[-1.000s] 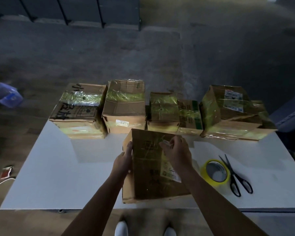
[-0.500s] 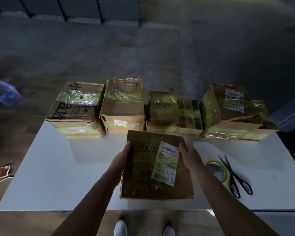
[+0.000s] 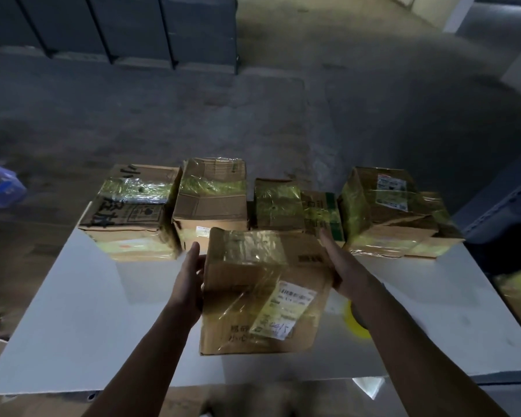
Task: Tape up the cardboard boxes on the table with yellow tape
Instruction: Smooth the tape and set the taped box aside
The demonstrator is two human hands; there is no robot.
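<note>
A cardboard box (image 3: 253, 284) wrapped with yellow tape and bearing a white label is lifted above the white table (image 3: 82, 296), tilted toward me. My left hand (image 3: 190, 275) presses flat against its left side and my right hand (image 3: 340, 263) presses flat against its right side, fingers straight. The yellow tape roll (image 3: 355, 322) lies on the table, mostly hidden behind my right forearm.
Several taped cardboard boxes stand in a row along the table's far edge: a large one at left (image 3: 127, 215), a tall one (image 3: 211, 200), smaller ones (image 3: 295, 209), a big one at right (image 3: 385, 212). A blue bin (image 3: 0, 185) sits on the floor at left.
The box has been lifted off the table and raised toward the row of boxes, tilting its top face toward me. The scissors are no longer in view.
</note>
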